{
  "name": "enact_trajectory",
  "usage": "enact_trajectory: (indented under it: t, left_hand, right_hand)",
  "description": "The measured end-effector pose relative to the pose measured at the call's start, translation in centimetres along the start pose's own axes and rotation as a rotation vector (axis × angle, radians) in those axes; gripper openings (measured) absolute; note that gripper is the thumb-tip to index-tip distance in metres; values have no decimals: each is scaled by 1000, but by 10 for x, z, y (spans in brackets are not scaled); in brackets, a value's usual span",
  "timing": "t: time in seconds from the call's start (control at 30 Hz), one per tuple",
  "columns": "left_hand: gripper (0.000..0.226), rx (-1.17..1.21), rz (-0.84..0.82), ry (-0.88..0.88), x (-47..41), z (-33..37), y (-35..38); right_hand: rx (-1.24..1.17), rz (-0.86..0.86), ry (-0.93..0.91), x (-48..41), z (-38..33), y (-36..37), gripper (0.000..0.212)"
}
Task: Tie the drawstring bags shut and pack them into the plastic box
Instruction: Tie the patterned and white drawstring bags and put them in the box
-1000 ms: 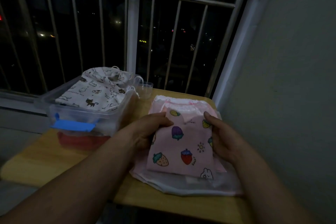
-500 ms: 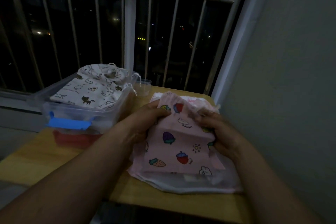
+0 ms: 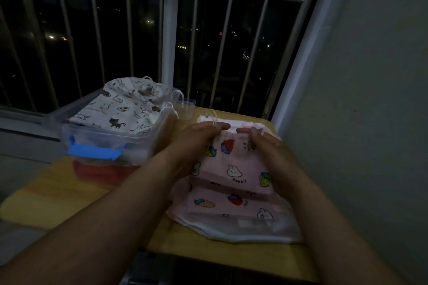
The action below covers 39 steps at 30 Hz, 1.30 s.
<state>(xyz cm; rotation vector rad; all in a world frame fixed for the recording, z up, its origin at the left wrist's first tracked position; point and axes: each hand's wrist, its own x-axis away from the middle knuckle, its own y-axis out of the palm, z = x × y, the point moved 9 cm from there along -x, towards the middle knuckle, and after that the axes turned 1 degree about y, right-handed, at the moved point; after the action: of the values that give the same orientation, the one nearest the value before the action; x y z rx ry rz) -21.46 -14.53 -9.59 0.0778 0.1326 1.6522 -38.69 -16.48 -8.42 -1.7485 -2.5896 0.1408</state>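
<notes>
- The pink bag [image 3: 234, 169] is raised off the stack of bags [image 3: 231, 203] on the right of the table [image 3: 69, 192]; its mouth faces away from the person and runs left to right.
- The left hand [image 3: 196, 139] and right hand [image 3: 266, 146] each pinch the top hem, fingertips nearly meeting.
- The plastic box [image 3: 111, 143], holding a cat-print bag [image 3: 125, 109], lies just left; the left hand is nearer.
- A second earlier the bag lay flat, hands at its sides; they have since moved up to the mouth.

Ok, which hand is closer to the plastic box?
Left. The left hand grips the pink bag just right of the box; the right hand holds the bag's other edge, farther off.
</notes>
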Motion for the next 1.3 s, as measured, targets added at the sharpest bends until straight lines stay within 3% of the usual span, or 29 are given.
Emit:
enact_trajectory:
  t: [0.17,0.23,0.3,0.4,0.57,0.63,0.7,0.9,1.0,1.1,1.23,1.3]
  left_hand:
    - [32,337,67,-162,-2,-22,-4]
    - [34,486,19,-204,-6,-29,0]
    - [37,625,15,-191,-9,-27,-1]
    - [40,690,121,-126,-11,-23,-18]
    - [40,840,120,-130,-12,-27,-13]
    - [41,730,75,-133,-11,-24,-4]
    - [43,464,43,-80,-10,-18,0]
    - [42,-386,-39,123,4,2,26]
    - [45,-764,-183,186,14,-3,51]
    - [42,-861,-258,160,15,-20,65]
    - [45,-760,-124,188,8,-24,59]
    - [42,-621,-57,114,3,-29,51]
  right_hand:
    - [-485,60,230,-2,18,-3,31]
    - [-574,102,245,-2,22,-5,27]
    - [-628,133,244,-6,30,-10,41]
    - [-743,233,198,-9,34,-29,49]
    - [-1008,273,216,-4,35,-36,55]
    - [-1008,266,266,-3,37,-31,58]
    - [-895,279,288,-1,36,-27,56]
    - [-246,265,47,-7,0,-33,54]
    - [125,206,-51,-7,-21,-28,48]
    - [166,96,-38,-8,-23,-11,46]
    - [-31,102,50,-9,-8,-5,37]
    - [-57,160,114,-7,7,-9,26]
